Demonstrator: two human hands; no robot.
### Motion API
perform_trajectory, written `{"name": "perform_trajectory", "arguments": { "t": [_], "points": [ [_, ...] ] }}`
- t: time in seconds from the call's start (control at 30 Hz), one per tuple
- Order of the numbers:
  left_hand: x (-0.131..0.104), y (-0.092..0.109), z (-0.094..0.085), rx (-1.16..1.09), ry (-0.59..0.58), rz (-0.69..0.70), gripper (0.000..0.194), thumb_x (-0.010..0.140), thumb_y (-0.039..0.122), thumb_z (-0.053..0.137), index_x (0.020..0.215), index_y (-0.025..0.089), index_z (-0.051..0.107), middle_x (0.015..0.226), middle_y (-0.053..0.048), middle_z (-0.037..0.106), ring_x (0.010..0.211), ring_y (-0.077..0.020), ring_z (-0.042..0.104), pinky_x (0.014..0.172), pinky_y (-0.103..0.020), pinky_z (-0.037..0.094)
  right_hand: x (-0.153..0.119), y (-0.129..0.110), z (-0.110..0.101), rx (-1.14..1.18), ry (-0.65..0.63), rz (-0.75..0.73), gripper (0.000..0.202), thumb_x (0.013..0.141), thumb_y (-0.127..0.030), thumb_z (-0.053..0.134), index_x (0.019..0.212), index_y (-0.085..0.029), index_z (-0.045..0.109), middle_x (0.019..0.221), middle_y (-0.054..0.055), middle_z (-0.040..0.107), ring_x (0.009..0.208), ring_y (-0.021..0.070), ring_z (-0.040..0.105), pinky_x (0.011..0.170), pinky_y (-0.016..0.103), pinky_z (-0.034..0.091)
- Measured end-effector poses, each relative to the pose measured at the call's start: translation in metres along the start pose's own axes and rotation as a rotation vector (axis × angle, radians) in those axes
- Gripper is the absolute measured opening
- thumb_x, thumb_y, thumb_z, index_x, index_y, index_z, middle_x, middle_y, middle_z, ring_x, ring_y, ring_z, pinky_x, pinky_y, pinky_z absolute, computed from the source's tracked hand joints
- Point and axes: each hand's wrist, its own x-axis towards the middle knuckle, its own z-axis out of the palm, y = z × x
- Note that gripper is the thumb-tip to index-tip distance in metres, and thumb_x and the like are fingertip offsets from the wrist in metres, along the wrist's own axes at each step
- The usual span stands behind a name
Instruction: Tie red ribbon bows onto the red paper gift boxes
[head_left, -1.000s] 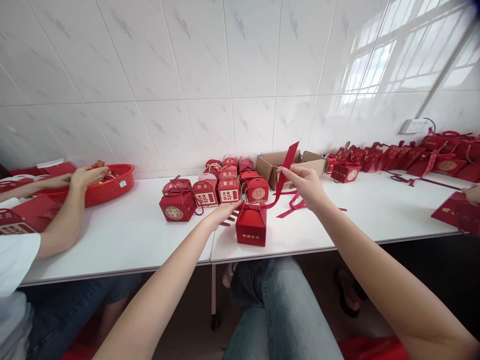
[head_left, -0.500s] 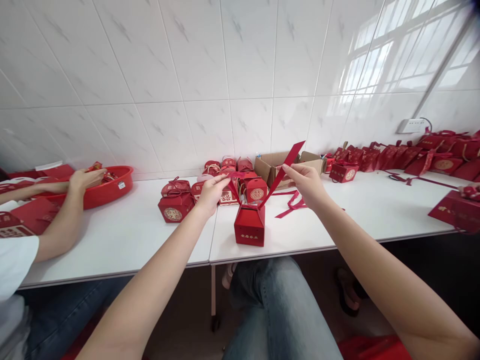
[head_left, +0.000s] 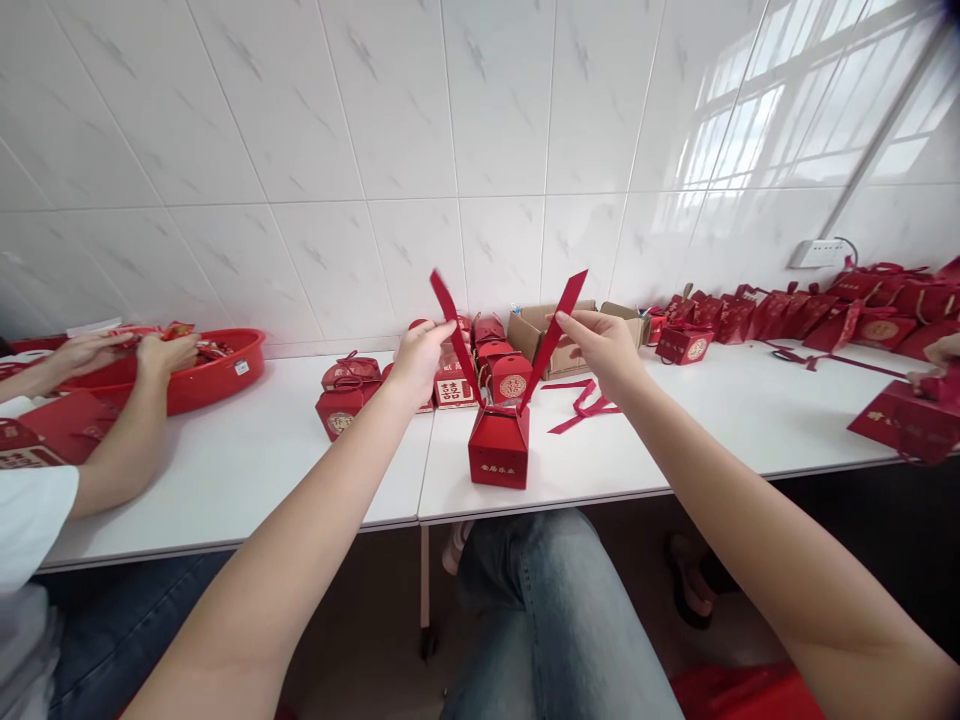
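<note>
Red box (head_left: 499,452), one; ribbon (head_left: 550,345), ends pinched by left hand (head_left: 420,357) and right hand (head_left: 600,337); left tip, earlier flopped sideways, now raised.

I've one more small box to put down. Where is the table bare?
Left: between the red basin and the gold-medallion box. Right: between the loose ribbon and the red box at the right edge. It is crowded behind the ribboned box, where gift boxes and the open carton stand close together.
</note>
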Motion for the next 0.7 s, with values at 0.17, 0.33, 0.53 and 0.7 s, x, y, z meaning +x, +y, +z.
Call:
{"name": "perform_trajectory", "arguments": {
  "t": [0.17,0.33,0.53,0.7],
  "points": [
    [0.002,0.009,0.008,0.007,-0.025,0.084,0.019,0.062,0.025,0.071,0.072,0.016,0.058,0.069,0.0,0.062,0.058,-0.011,0.058,0.059,-0.025,0.046,0.009,-0.007,0.01,0.048,-0.033,0.011,0.025,0.072,-0.043,0.068,0.079,-0.019,0.07,0.08,0.005,0.07,0.07,0.0149,0.061,0.057,0.025,0.045],
    [0.003,0.015,0.01,0.025,-0.017,0.134,0.025,0.06,0.03,0.075,0.072,0.017,0.058,0.068,0.002,0.059,0.057,-0.009,0.054,0.053,-0.022,0.043,0.014,-0.012,0.017,0.171,-0.057,0.074,0.025,0.072,-0.042,0.069,0.081,-0.019,0.07,0.083,0.005,0.07,0.074,0.014,0.062,0.062,0.025,0.047],
    [0.005,0.016,0.009,0.052,-0.038,0.14,0.027,0.06,0.034,0.076,0.071,0.017,0.058,0.067,0.002,0.058,0.057,-0.0084,0.052,0.051,-0.02,0.041,0.019,-0.009,0.019,0.254,-0.045,0.13,0.029,0.069,-0.045,0.072,0.084,-0.02,0.07,0.088,0.004,0.069,0.077,0.0124,0.061,0.058,0.022,0.043],
    [0.006,0.015,0.009,0.053,-0.039,0.157,0.029,0.058,0.035,0.078,0.07,0.017,0.059,0.067,0.002,0.059,0.059,-0.0087,0.053,0.052,-0.02,0.042,0.019,-0.009,0.02,0.249,-0.057,0.112,0.031,0.067,-0.046,0.072,0.083,-0.019,0.07,0.086,0.004,0.068,0.073,0.012,0.06,0.059,0.022,0.043]
  ]
}}
